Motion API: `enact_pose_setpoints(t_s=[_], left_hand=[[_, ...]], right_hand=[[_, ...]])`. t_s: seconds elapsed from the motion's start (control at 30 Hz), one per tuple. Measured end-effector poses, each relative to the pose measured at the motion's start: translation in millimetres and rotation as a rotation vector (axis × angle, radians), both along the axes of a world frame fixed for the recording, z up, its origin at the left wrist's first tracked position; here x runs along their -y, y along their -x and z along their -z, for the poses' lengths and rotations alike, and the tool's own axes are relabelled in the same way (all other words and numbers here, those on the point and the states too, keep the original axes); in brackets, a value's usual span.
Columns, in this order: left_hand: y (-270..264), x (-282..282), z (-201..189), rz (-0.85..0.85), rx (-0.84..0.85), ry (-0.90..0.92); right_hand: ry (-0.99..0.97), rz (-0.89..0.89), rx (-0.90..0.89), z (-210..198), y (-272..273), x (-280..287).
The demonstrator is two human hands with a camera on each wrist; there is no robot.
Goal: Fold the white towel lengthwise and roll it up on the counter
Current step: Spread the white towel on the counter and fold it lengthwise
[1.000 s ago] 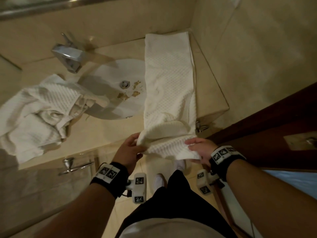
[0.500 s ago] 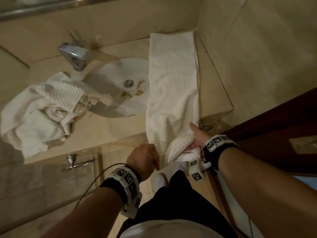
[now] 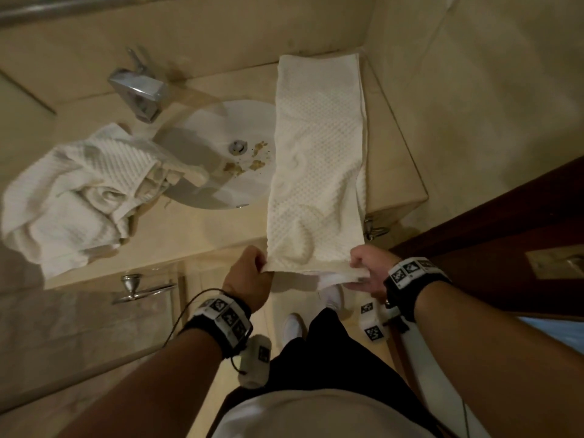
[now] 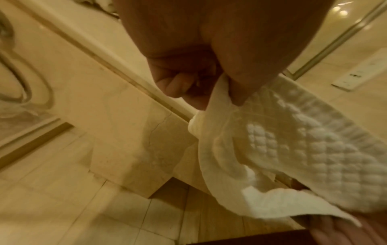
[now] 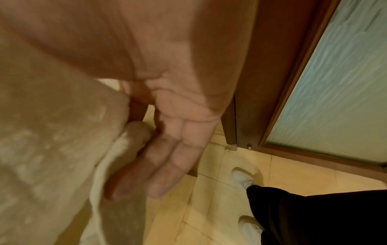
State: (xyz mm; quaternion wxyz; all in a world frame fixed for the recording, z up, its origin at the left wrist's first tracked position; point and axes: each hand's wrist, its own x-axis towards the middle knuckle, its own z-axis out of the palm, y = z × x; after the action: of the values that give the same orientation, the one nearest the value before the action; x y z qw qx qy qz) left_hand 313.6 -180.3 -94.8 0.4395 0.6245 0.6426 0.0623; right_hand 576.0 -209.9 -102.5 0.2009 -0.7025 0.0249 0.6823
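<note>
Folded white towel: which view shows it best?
The head view: the folded white towel shows whole along the counter, near end held. The left wrist view shows only that end; the right wrist view, a blurred edge.

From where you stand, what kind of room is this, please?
Most likely a bathroom, perhaps in a hotel. A round sink with a chrome tap sits in a stone counter, and both hands, left and right, hold a white towel laid on it.

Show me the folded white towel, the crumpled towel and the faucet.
folded white towel (image 3: 317,159): head view, middle of its top layer.
crumpled towel (image 3: 72,197): head view, its bunched middle.
faucet (image 3: 139,90): head view, spout top.
</note>
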Motion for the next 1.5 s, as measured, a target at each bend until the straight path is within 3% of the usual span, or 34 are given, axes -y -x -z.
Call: enact_pose_setpoints(t_s=[0.2,0.4,0.57,0.8,0.97,1.2,1.33,1.5], left_hand=[[-8.0,-0.9,-1.6,0.001,0.015,0.026],[-18.6,6.3,-8.9,-0.124,0.158,0.088],[-26.2,4.2,-23.0,-0.153,0.182,0.028],[-46.4,-8.1,-34.2,-0.18,0.222,-0.108],[-68.1,-16.1,-51.8,-0.194,0.341,-0.117],[-106.1,-29.8,-67.9,-0.065,0.356,-0.146],[-117.2,-47.7,-72.4,-0.137,0.395,-0.128],[-117.2,-66.4,-76.9,-0.299,0.483,-0.077]], right_hand=[[-0.014,-0.106,-0.14,4.7,-5.6,20.2],[-0.091,-0.105,0.173,14.4,3.0,30.6],[-0.087,-0.136,-0.225,12.9,4.1,41.7],[-0.363,0.208,0.036,28.1,-7.4,29.5],[-0.275,0.005,0.136,49.1,-4.5,29.6],[-0.347,0.256,-0.076,74.1,7.8,22.9],[-0.292,0.377,-0.318,78.5,4.8,15.9],[-0.359,0.537,-0.36,70.4,2.7,11.4]])
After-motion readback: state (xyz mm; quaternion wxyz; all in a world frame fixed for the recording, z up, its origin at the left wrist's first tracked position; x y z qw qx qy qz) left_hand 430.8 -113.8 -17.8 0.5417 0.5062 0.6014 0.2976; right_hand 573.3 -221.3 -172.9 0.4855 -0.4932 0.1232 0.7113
